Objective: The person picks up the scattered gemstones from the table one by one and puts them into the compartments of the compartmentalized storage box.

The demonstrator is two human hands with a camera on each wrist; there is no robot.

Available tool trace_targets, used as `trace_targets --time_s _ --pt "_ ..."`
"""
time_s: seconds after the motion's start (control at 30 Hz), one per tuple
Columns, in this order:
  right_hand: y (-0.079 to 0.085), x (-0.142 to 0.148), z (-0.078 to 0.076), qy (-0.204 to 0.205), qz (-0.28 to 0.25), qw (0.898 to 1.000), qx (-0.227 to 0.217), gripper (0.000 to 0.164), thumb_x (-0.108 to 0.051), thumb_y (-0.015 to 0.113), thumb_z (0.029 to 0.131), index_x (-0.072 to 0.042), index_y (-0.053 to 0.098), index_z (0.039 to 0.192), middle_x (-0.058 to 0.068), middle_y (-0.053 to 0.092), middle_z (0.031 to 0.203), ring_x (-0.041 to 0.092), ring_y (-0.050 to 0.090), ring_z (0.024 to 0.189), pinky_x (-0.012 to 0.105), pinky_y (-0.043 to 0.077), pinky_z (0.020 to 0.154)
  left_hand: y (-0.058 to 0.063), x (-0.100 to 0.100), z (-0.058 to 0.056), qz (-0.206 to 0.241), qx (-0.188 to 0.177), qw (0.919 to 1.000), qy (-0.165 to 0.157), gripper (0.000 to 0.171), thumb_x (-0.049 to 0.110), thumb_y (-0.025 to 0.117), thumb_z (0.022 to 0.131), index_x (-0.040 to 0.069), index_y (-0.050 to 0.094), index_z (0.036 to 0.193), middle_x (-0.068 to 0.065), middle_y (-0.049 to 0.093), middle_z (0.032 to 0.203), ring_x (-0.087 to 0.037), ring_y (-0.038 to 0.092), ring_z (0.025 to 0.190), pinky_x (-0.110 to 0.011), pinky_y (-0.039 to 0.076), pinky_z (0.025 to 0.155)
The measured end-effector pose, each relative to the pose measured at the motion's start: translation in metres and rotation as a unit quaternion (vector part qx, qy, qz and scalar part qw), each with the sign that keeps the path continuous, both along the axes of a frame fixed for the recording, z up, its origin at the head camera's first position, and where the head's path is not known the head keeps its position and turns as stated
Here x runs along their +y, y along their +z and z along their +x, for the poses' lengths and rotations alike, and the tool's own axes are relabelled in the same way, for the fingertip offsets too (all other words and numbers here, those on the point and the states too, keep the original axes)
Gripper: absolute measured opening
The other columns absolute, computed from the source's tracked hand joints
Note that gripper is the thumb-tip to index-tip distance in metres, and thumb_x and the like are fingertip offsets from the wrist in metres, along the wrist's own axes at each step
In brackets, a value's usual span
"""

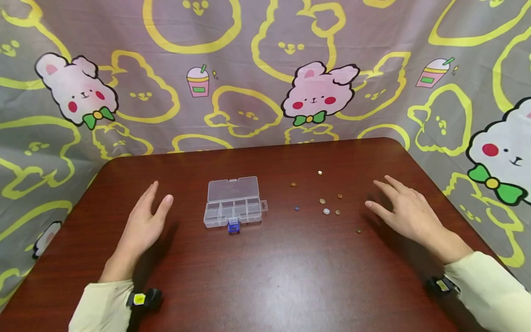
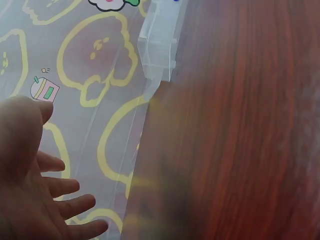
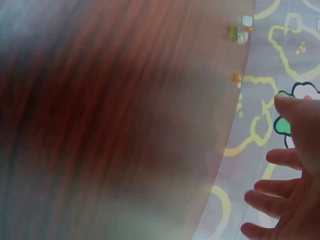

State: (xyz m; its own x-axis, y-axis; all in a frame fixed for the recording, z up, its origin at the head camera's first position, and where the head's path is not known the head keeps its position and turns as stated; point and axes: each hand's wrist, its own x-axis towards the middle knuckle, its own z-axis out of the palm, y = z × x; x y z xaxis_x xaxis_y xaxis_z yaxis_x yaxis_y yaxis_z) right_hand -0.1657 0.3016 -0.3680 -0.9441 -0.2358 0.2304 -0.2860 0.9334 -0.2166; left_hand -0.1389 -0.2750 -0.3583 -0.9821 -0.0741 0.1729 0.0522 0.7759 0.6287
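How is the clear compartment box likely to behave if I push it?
The clear compartment box looks like thin, see-through plastic, so it's probably light for its size and fairly stiff. Sitting low and broad on the table, it should slide rather than tip. Its open lid might flap if nudged.

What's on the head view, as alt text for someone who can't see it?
A person's left hand and right hand, both empty, flank a clear, open compartment box and scattered small stone-like pieces on a brown table. A blue item sits at the box's front; printed fabric hangs behind.
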Motion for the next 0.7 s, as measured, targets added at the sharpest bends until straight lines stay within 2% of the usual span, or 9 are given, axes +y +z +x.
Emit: trace_targets --time_s 0.13,0.23,0.3,0.37,0.47,0.6,0.7 --pt "0.002 -0.002 0.004 0.007 -0.032 0.999 0.025 0.066 -0.044 0.072 0.092 -0.001 0.055 0.139 0.027 0.052 0.137 0.047 0.05 0.122 0.067 0.042 0.092 -0.001 0.005 0.0 0.047 -0.008 0.9987 0.019 0.073 0.044 0.048 0.105 0.001 0.021 0.159 -0.031 0.031 0.154 -0.049 0.038 0.136 -0.064 0.032 0.107" --pt "0.003 -0.004 0.007 0.008 -0.061 0.998 0.025 0.063 -0.041 0.074 0.091 -0.001 0.056 0.136 0.024 0.059 0.128 0.043 0.056 0.113 0.063 0.045 0.086 -0.002 0.01 -0.001 0.106 -0.028 0.9938 0.02 0.074 0.04 0.055 0.103 0.002 0.022 0.159 -0.03 0.039 0.15 -0.042 0.052 0.121 -0.047 0.051 0.092" --pt "0.003 -0.006 0.009 0.014 -0.084 0.996 0.022 0.059 -0.036 0.076 0.091 -0.001 0.058 0.134 0.023 0.062 0.121 0.039 0.061 0.105 0.06 0.048 0.081 -0.004 0.012 -0.002 0.153 -0.045 0.987 0.015 0.074 0.035 0.059 0.102 0.002 0.023 0.158 -0.029 0.041 0.149 -0.034 0.057 0.115 -0.034 0.057 0.08" --pt "0.003 -0.008 0.01 0.021 -0.109 0.994 0.02 0.056 -0.031 0.078 0.089 -0.001 0.059 0.132 0.022 0.066 0.115 0.036 0.066 0.096 0.055 0.052 0.077 -0.005 0.014 -0.004 0.203 -0.068 0.9767 0.009 0.076 0.03 0.062 0.101 0.003 0.022 0.159 -0.028 0.041 0.148 -0.026 0.058 0.112 -0.027 0.059 0.073" --pt "0.004 -0.01 0.012 0.025 -0.147 0.989 0.014 0.051 -0.024 0.081 0.087 -0.001 0.062 0.129 0.021 0.07 0.11 0.033 0.07 0.088 0.043 0.057 0.072 -0.007 0.017 -0.006 0.259 -0.099 0.9608 0.002 0.077 0.026 0.065 0.1 0.005 0.021 0.16 -0.026 0.04 0.149 -0.022 0.06 0.112 -0.029 0.06 0.074" --pt "0.007 -0.01 0.015 0.019 -0.186 0.982 -0.007 0.046 -0.022 0.082 0.086 -0.003 0.065 0.125 0.016 0.072 0.106 0.025 0.07 0.086 0.021 0.053 0.066 -0.008 0.022 -0.009 0.3 -0.132 0.9448 -0.009 0.078 0.024 0.066 0.099 0.005 0.02 0.16 -0.025 0.038 0.151 -0.03 0.057 0.119 -0.032 0.06 0.076" --pt "0.009 -0.01 0.016 0.021 -0.225 0.973 -0.045 0.044 -0.021 0.08 0.088 -0.001 0.064 0.124 0.015 0.072 0.104 0.02 0.07 0.079 0.022 0.054 0.062 -0.009 0.026 -0.012 0.315 -0.148 0.9373 -0.013 0.078 0.024 0.067 0.099 0.005 0.021 0.159 -0.025 0.038 0.151 -0.035 0.054 0.123 -0.033 0.06 0.077"
